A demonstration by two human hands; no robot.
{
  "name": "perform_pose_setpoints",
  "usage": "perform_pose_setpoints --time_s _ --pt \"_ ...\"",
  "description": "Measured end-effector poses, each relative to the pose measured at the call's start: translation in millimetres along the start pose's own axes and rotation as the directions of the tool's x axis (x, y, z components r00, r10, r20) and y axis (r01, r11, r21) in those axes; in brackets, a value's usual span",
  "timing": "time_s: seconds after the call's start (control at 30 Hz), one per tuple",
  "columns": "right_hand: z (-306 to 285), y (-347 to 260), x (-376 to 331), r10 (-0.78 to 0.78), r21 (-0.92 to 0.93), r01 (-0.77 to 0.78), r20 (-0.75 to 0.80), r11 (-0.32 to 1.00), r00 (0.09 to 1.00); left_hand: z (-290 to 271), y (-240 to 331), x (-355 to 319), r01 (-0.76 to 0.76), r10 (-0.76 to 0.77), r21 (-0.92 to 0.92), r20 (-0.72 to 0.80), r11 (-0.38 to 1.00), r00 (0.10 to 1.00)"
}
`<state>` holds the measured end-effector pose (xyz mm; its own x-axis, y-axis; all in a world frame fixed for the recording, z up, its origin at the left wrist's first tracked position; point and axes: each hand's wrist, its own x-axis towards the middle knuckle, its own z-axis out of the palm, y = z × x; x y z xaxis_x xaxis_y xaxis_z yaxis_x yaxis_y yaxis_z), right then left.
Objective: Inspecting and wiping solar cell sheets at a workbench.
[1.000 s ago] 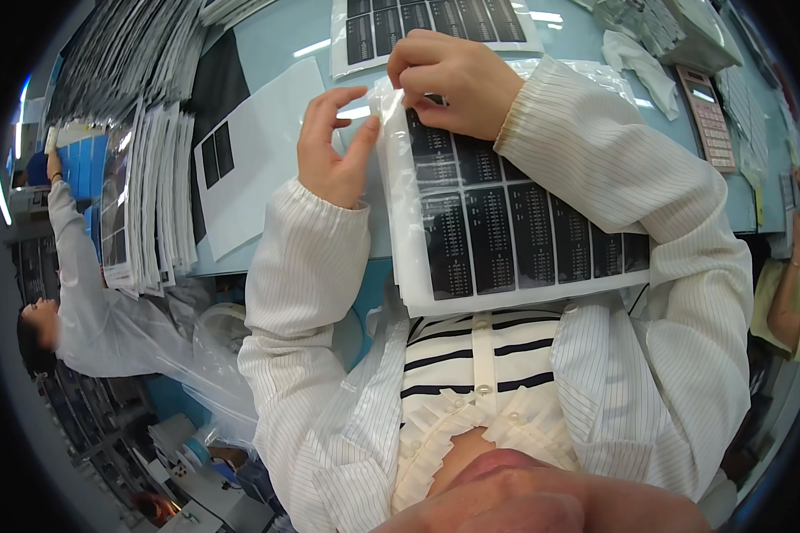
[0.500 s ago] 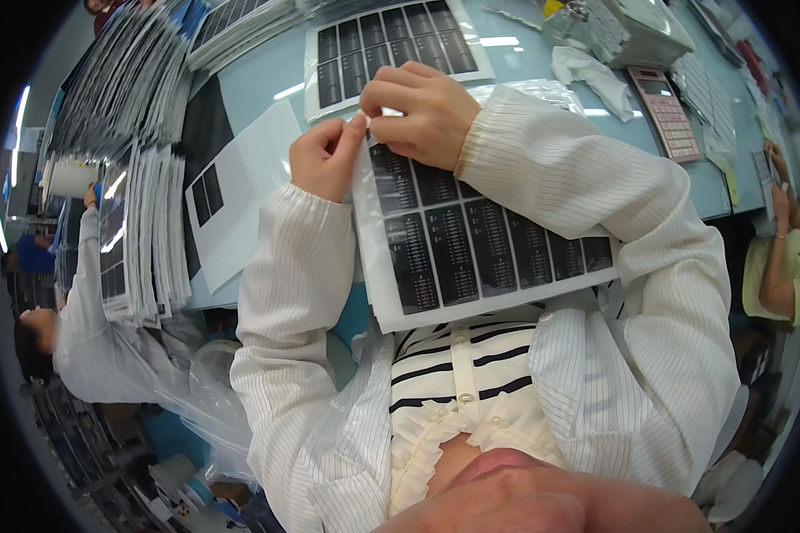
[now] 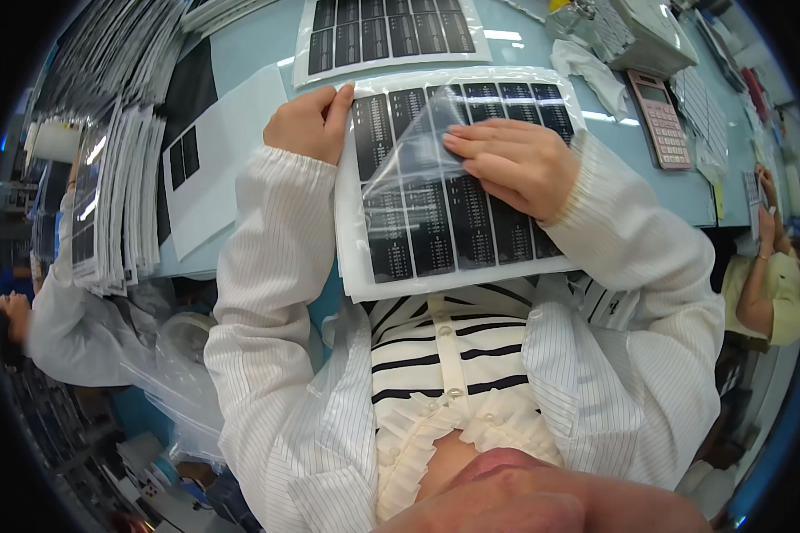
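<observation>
A white sheet printed with rows of black rectangular panels (image 3: 431, 235) lies on a small stack at the table's near edge. My left hand (image 3: 305, 124) is closed at the sheet's far left corner, thumb and finger pressed together on its edge. My right hand (image 3: 517, 167) pinches a clear plastic film (image 3: 422, 147), which is peeled up from the far left corner and folds back over the middle of the sheet. The rest of the film appears to lie on the panels. The fingers of my right hand hide part of the film's edge.
Another panelled sheet (image 3: 391, 40) lies beyond. To the left are a white sheet with two dark panels (image 3: 227, 160) and tall sheet stacks (image 3: 120, 44). A pink calculator (image 3: 658, 120) and crumpled white tissue (image 3: 587, 75) lie right. Co-workers sit at both sides.
My right hand has moved right and nearer from the far left corner, lifting the clear film with it. My left hand stays by that corner. The view has shifted slightly.
</observation>
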<state>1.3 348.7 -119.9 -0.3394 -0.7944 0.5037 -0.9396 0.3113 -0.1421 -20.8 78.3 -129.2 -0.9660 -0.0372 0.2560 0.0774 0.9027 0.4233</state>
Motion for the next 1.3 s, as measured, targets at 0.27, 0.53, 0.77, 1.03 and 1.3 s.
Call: perform_pose_setpoints --time_s 0.27,0.53,0.77,1.03,1.3 --pt "-29 -31 -43 0.108 0.056 -0.105 -0.048 0.993 0.993 2 -3 -1 0.005 -0.005 0.026 -0.004 1.0 1.0" --pt "-53 -54 -86 0.22 0.086 -0.217 -0.019 0.972 0.975 1 4 -2 0.01 -0.01 0.09 0.001 0.996 1.0" --pt "-67 -63 -124 0.337 0.138 -0.328 -0.045 0.934 0.94 -1 7 -2 0.024 -0.026 0.105 0.022 0.994 0.999" --pt "-90 -40 -199 0.483 0.506 -0.422 0.011 0.753 0.875 -1 9 0 0.019 -0.021 0.088 0.017 0.996 1.0" --pt "-101 -15 -251 0.461 0.781 -0.299 0.016 0.549 0.888 1 6 1 0.021 -0.023 0.12 0.023 0.993 0.999"
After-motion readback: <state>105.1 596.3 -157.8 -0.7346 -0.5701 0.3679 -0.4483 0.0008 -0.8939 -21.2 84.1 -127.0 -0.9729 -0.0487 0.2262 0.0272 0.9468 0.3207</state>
